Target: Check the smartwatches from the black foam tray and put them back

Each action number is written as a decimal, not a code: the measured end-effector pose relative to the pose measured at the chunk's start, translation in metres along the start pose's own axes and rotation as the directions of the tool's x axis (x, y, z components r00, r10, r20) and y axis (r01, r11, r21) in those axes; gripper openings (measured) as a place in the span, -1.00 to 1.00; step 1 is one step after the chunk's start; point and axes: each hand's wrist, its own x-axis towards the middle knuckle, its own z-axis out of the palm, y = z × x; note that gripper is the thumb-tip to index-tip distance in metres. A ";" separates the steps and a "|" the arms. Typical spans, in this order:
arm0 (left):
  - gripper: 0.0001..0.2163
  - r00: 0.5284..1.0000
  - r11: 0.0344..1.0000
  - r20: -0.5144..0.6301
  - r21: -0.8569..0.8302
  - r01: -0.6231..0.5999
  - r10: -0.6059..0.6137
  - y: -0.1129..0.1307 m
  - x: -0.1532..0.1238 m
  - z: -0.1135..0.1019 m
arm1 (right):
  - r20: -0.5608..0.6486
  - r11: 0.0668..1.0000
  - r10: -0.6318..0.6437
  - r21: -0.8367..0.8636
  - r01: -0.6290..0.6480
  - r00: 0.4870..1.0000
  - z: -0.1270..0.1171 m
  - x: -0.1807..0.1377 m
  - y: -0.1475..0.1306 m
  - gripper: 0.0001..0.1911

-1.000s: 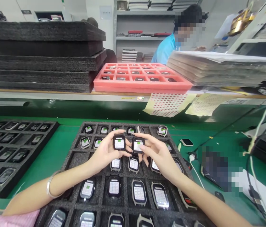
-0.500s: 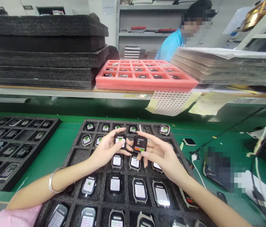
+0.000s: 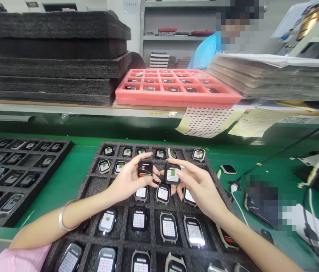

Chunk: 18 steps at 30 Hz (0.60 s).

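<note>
My left hand point(image 3: 127, 181) holds a small smartwatch body point(image 3: 145, 169) whose screen is dark with a coloured bar at the bottom. My right hand point(image 3: 197, 185) holds a second smartwatch body point(image 3: 172, 174) showing a white grid with a green block. Both hands hover side by side over the middle of a black foam tray point(image 3: 90, 189), whose pockets hold several lit watch bodies.
A second black foam tray point(image 3: 63, 149) of watch bodies lies at the left. On the shelf behind stand stacked black foam sheets point(image 3: 51, 56), a red tray point(image 3: 176, 98) and a paper pile point(image 3: 272, 75). Cables and a loose watch body point(image 3: 227, 169) lie right. A person in blue point(image 3: 204, 51) works beyond.
The screen of the watch in my left hand went from a white grid to dark. The one in my right hand went dark, then back to a grid with green. The hands barely moved.
</note>
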 end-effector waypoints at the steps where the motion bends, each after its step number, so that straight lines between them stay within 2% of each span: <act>1: -0.47 1.000 1.000 0.001 0.000 -0.001 0.001 0.000 0.000 0.000 | -0.019 1.000 0.003 -0.022 -0.004 1.000 0.001 0.000 -0.001 -0.66; 4: -0.52 1.000 1.000 -0.007 -0.003 -0.010 0.010 0.002 0.000 0.001 | -0.033 0.999 0.017 -0.049 -0.019 0.999 0.004 -0.002 -0.004 -0.66; 8: -0.56 0.999 1.000 -0.038 0.021 0.007 -0.006 0.002 0.002 0.000 | 0.045 0.999 0.043 -0.028 -0.041 0.998 0.006 -0.004 -0.007 -0.63; 13: -0.54 0.998 0.999 -0.054 0.036 0.024 -0.022 0.002 0.004 -0.002 | 0.143 0.994 0.046 0.087 -0.059 0.989 0.005 -0.003 -0.005 -0.45; 18: -0.40 1.000 1.000 -0.025 -0.023 -0.008 0.007 0.003 0.001 -0.001 | 0.076 0.997 0.069 0.036 -0.072 0.995 0.006 -0.001 -0.004 -0.48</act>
